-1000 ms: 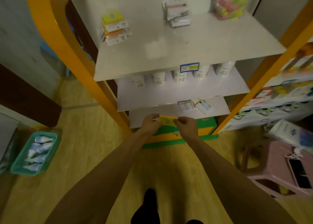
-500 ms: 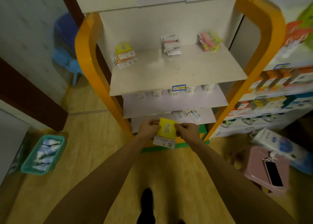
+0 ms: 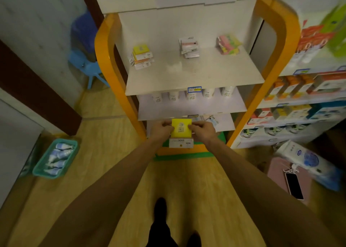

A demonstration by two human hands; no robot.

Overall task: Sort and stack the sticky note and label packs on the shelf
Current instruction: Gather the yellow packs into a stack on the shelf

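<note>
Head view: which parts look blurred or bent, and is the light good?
Head view: dim light; the right-edge boxes smear with blur; the orange frame bows from wide-angle distortion; the yellow pack between left hand and right hand stays fairly sharp.

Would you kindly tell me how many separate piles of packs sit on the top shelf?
3: a yellow and orange pile at the left, a white and pink pile in the middle, and a pink and yellow pile at the right. Nothing seems hidden.
</note>
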